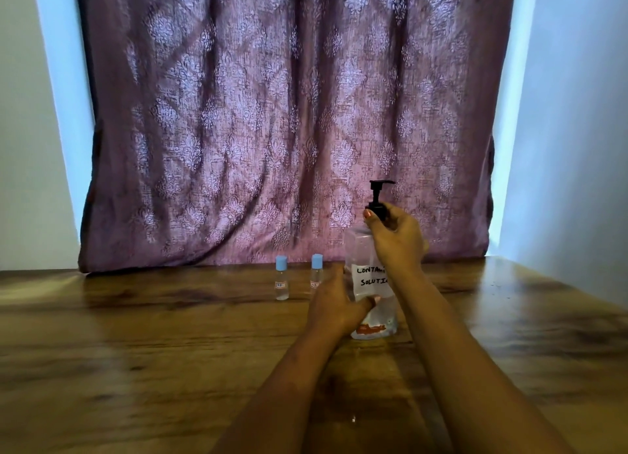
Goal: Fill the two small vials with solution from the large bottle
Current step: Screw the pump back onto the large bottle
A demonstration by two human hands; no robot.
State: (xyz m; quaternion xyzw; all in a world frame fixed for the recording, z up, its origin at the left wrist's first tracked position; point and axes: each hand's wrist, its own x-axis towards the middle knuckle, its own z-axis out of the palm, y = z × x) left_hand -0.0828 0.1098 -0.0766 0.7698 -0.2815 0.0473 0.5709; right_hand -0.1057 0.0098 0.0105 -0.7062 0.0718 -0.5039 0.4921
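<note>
The counter (136, 345) lies open to the left of the left vial (281, 278) and in front of it. A gap separates it from the right vial (316, 271). The left hand (334, 305) and large bottle (368, 278) crowd the right vial's right side. The curtain (258, 120) closes off the back.

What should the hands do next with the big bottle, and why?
Probably twist the pump loose. The right hand grips its collar, the left hand steadies the bottle, and both vials are capped, so opening the bottle seems the nearest step.
</note>
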